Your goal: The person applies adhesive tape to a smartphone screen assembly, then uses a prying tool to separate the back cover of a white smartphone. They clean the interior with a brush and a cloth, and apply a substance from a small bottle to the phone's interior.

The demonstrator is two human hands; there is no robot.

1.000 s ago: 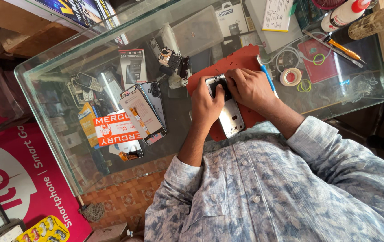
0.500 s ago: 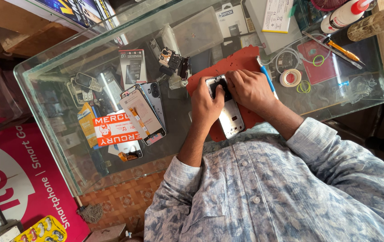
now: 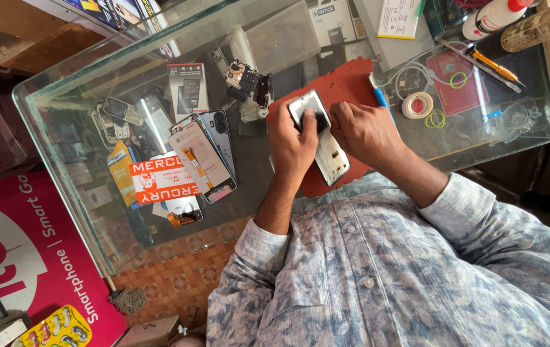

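While the opened phone (image 3: 326, 144) lies lengthwise between both palms on the red mat (image 3: 345, 83), my left hand (image 3: 292, 142) clasps its upper end and my right hand (image 3: 366, 132) closes on its edge, equally near.

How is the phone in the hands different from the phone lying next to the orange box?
The opened phone lies on the red mat, gripped by the left hand and right hand; the dark phone lies untouched on the glass counter. The opened phone shows a pale silvery inside; the dark phone shows a closed back with a camera. Both lie flat.
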